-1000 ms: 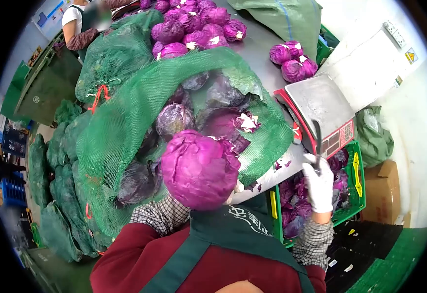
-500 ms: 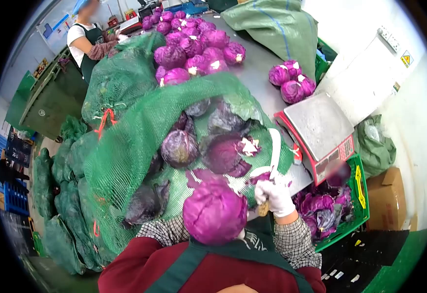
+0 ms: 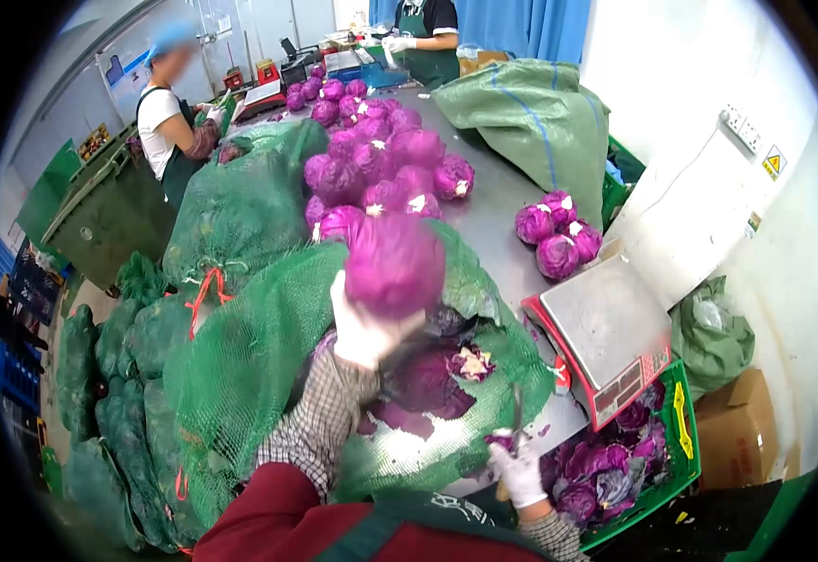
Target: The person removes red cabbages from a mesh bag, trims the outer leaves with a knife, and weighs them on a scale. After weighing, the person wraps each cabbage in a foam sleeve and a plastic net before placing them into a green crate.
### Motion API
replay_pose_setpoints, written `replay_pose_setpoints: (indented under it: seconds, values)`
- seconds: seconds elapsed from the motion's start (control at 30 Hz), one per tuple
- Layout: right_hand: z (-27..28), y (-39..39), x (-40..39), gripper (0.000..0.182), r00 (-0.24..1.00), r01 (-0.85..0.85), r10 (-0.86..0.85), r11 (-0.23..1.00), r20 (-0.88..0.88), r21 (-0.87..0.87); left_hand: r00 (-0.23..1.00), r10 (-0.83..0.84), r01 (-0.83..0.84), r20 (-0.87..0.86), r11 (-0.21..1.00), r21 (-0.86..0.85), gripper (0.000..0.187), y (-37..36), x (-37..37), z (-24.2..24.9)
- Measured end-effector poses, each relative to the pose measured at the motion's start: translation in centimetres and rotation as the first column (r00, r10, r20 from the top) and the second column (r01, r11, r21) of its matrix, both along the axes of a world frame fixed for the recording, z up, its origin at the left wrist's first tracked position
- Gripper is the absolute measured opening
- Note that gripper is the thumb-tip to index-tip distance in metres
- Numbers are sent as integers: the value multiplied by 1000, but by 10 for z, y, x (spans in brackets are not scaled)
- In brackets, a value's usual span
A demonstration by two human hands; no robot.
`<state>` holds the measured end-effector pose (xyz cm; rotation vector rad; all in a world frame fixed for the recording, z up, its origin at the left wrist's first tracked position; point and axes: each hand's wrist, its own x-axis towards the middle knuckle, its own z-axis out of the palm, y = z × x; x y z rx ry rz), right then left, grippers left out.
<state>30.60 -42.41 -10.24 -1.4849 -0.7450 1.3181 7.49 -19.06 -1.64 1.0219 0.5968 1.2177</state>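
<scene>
My left hand (image 3: 367,328), in a white glove, is closed round a trimmed red cabbage (image 3: 396,267), held up over the green mesh sack (image 3: 240,356) toward the cabbage pile (image 3: 371,159). My right hand (image 3: 519,475), gloved too, is low near the table edge and grips a knife (image 3: 518,412) with its blade pointing away from me. A small purple-and-white cabbage scrap (image 3: 500,438) is by its fingers. On the opened sack lie dark outer leaves and an untrimmed cabbage (image 3: 423,379) with a pale cut stem.
Right of the sack stands a red scale (image 3: 605,318), with a green crate (image 3: 690,421) of leaf trimmings below it. Several cabbages (image 3: 559,234) sit behind the scale. Full mesh sacks (image 3: 137,421) are piled at left. Two co-workers (image 3: 170,122) stand at the far side.
The cabbage has gone from against my chest to out over the sack, carried forward by my left hand. My right hand with the knife has dropped lower. The view has tilted up slightly.
</scene>
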Motion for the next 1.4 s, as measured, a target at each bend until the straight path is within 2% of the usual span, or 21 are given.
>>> replay_pose_setpoints:
  seconds: [0.03,0.17,0.23,0.27,0.33,0.4,0.53,0.67,0.73,0.8,0.87,0.93,1.0,1.07,1.13,1.17,1.2,1.27,1.33,1.37,1.4]
  values:
    - [-1,0,-6,23,999,-24,23,1000,-29,-20,803,76,184,592,912,-367,84,25,1,14]
    - [-21,-7,-16,24,997,-75,75,997,15,-33,899,413,-371,147,895,-249,73,140,10,27]
    - [-30,-5,-8,23,989,-97,99,995,113,-24,847,522,-520,-99,853,52,79,191,9,18]
    - [-24,-4,-2,23,986,-109,116,992,119,-68,796,586,-537,-151,799,272,84,230,7,-5]
    - [5,2,-3,26,984,-70,92,987,154,-144,432,794,-639,-428,604,477,95,251,17,-12]
    - [-7,4,-6,24,998,44,-41,997,52,-61,163,773,-456,-613,610,648,103,269,19,-20]
    - [-8,13,-8,24,937,-69,46,996,347,54,-183,796,0,-577,587,810,108,289,38,-31]
    - [8,15,-12,24,952,-109,111,994,284,-25,-208,456,-54,-865,878,476,113,294,36,7]
    - [18,15,-8,24,963,-72,68,997,259,6,-204,351,-46,-914,929,367,115,288,32,25]
    - [22,7,11,21,953,-19,33,999,302,-48,-171,432,-85,-886,889,450,113,281,30,22]
    - [19,-10,51,20,898,64,-63,998,435,11,-25,579,-116,-815,808,578,104,252,35,25]
    - [31,-23,97,36,842,264,-259,963,473,57,415,417,-34,-809,895,445,86,165,40,73]
    - [51,-33,125,58,378,232,-318,942,870,244,519,663,-138,-539,688,713,71,117,45,-2]
    - [67,-42,137,73,279,304,-188,948,942,99,617,530,-29,-581,754,656,70,34,29,-30]
    - [86,-29,108,74,541,142,-339,939,770,314,622,328,40,-711,894,447,68,-36,-3,-68]
    - [75,-26,99,55,691,330,-383,922,614,203,598,288,-9,-748,935,353,67,-73,-24,-65]
    - [63,-15,81,35,792,378,-463,884,399,275,576,243,-57,-781,964,259,66,-106,-50,-57]
    - [56,-6,31,44,932,186,-254,948,258,259,631,249,-199,-735,967,157,61,-149,-99,-52]
    - [50,-6,-20,38,987,-1,-39,970,158,243,792,220,-440,-570,852,-283,45,-174,-132,-31]
    - [43,-12,-43,38,998,-58,64,964,-16,261,522,421,-430,-742,881,197,42,-177,-162,-19]
    - [39,-18,-60,37,983,-145,169,951,-66,272,233,641,-225,-731,767,601,39,-173,-193,-4]
